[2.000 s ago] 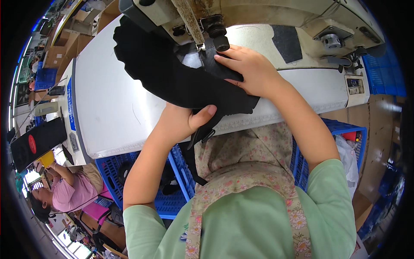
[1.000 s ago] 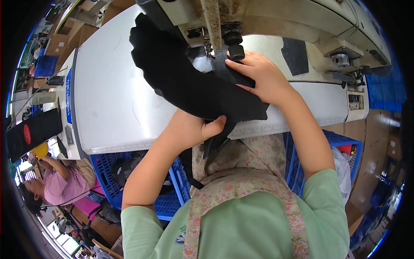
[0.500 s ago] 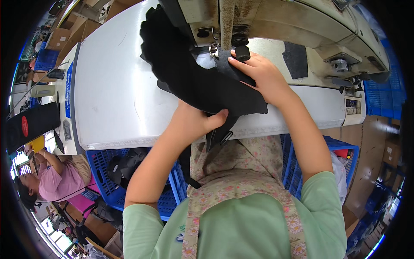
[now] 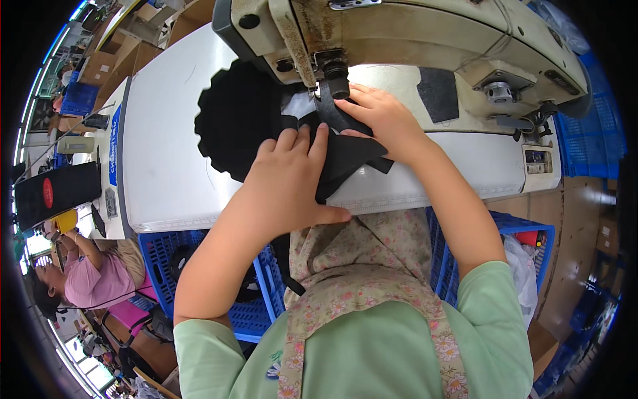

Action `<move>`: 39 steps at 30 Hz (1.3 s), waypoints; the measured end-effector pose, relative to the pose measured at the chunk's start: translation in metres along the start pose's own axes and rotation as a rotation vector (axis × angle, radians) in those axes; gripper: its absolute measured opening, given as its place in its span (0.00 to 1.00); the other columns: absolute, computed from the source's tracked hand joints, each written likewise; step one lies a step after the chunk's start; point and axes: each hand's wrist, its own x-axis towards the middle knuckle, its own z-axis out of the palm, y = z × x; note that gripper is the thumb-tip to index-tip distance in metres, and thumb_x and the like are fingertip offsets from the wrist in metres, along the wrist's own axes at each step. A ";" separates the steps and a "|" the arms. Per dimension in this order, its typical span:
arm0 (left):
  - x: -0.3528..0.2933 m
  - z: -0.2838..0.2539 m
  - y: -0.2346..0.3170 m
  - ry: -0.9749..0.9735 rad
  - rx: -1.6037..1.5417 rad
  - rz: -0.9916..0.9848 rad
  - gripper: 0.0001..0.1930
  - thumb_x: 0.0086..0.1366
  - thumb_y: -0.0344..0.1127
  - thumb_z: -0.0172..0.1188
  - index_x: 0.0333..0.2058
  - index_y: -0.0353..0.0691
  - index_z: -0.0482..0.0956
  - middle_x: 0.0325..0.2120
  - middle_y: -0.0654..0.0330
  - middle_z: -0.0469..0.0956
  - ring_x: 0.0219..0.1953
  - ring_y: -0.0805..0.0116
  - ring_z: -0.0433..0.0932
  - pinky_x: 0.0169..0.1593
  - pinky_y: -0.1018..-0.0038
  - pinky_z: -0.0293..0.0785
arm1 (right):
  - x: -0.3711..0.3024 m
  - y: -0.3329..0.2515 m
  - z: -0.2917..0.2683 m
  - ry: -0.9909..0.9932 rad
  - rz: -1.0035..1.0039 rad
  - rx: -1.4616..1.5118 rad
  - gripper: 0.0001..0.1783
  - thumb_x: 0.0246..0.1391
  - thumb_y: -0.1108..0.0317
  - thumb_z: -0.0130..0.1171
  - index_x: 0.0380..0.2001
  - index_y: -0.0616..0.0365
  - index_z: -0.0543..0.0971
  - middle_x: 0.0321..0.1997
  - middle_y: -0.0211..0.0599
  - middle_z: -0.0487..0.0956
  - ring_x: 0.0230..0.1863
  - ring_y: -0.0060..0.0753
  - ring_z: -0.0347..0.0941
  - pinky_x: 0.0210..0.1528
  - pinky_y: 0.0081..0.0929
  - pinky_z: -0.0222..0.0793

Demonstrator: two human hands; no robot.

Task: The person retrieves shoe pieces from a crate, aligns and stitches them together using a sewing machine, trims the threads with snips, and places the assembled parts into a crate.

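Observation:
A black fabric piece (image 4: 236, 120) with a scalloped edge lies on the white sewing machine table, its upper part beneath the machine head. My left hand (image 4: 282, 183) rests palm down over its near side, fingers spread and stretched forward, thumb pointing right. A narrow dark strip (image 4: 335, 113) of the work runs up to the presser foot (image 4: 314, 95). Beside the foot, my right hand (image 4: 385, 120) has that strip between its fingers and thumb. A loose black flap (image 4: 355, 156) reaches between my two hands. My left palm hides part of the fabric.
The sewing machine arm (image 4: 412, 33) spans the far side. A dark fabric patch (image 4: 437, 95) lies on its bed. Blue crates (image 4: 256, 319) stand below the table edge, one holding dark items. Another person (image 4: 100, 276) in pink sits at the far left.
My left hand has let go of the fabric's near edge and now lies spread on top of it. The scalloped part has swung down and left, flattening on the table.

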 end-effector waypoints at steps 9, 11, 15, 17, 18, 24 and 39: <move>0.010 0.020 -0.010 -0.050 -0.129 -0.010 0.41 0.42 0.43 0.65 0.56 0.29 0.65 0.54 0.36 0.69 0.61 0.41 0.64 0.66 0.55 0.57 | -0.001 0.002 0.003 -0.001 -0.001 -0.003 0.23 0.55 0.58 0.59 0.53 0.54 0.75 0.62 0.40 0.71 0.65 0.42 0.63 0.65 0.37 0.59; 0.011 0.023 -0.009 0.014 -0.158 0.052 0.41 0.42 0.42 0.65 0.56 0.30 0.66 0.55 0.36 0.68 0.60 0.41 0.66 0.66 0.55 0.58 | 0.000 0.005 0.006 0.005 -0.017 -0.005 0.23 0.56 0.58 0.59 0.53 0.54 0.75 0.62 0.40 0.71 0.65 0.42 0.63 0.65 0.38 0.59; 0.021 0.013 -0.001 -0.096 -0.111 -0.024 0.40 0.41 0.41 0.65 0.55 0.30 0.67 0.55 0.36 0.69 0.60 0.42 0.66 0.66 0.56 0.59 | 0.002 0.011 0.011 0.031 -0.067 -0.031 0.22 0.56 0.57 0.58 0.52 0.52 0.76 0.62 0.39 0.71 0.65 0.43 0.64 0.64 0.39 0.60; 0.023 0.011 -0.006 -0.152 -0.136 -0.010 0.40 0.41 0.41 0.65 0.55 0.30 0.68 0.54 0.36 0.70 0.59 0.42 0.67 0.65 0.57 0.59 | 0.002 0.010 0.006 -0.009 -0.041 -0.001 0.22 0.56 0.56 0.59 0.52 0.51 0.77 0.62 0.38 0.71 0.64 0.43 0.64 0.64 0.39 0.60; 0.021 0.014 -0.008 -0.150 -0.137 -0.017 0.40 0.41 0.41 0.65 0.55 0.30 0.68 0.54 0.36 0.70 0.59 0.42 0.67 0.65 0.57 0.59 | 0.005 0.008 0.003 -0.043 -0.011 0.030 0.22 0.55 0.55 0.59 0.51 0.50 0.78 0.62 0.37 0.71 0.64 0.44 0.64 0.64 0.39 0.60; 0.018 0.020 -0.013 -0.026 -0.141 0.018 0.39 0.41 0.42 0.65 0.55 0.31 0.69 0.53 0.37 0.71 0.58 0.43 0.69 0.65 0.57 0.59 | 0.011 0.011 -0.005 -0.021 -0.070 0.045 0.26 0.52 0.55 0.63 0.56 0.46 0.76 0.41 0.47 0.72 0.47 0.50 0.68 0.53 0.39 0.64; 0.039 0.020 -0.034 -0.038 -0.093 0.026 0.39 0.42 0.43 0.66 0.54 0.32 0.69 0.52 0.42 0.73 0.57 0.49 0.70 0.65 0.57 0.60 | 0.028 0.032 0.016 -0.018 -0.030 0.027 0.19 0.55 0.52 0.61 0.46 0.50 0.80 0.58 0.40 0.73 0.59 0.45 0.67 0.60 0.40 0.63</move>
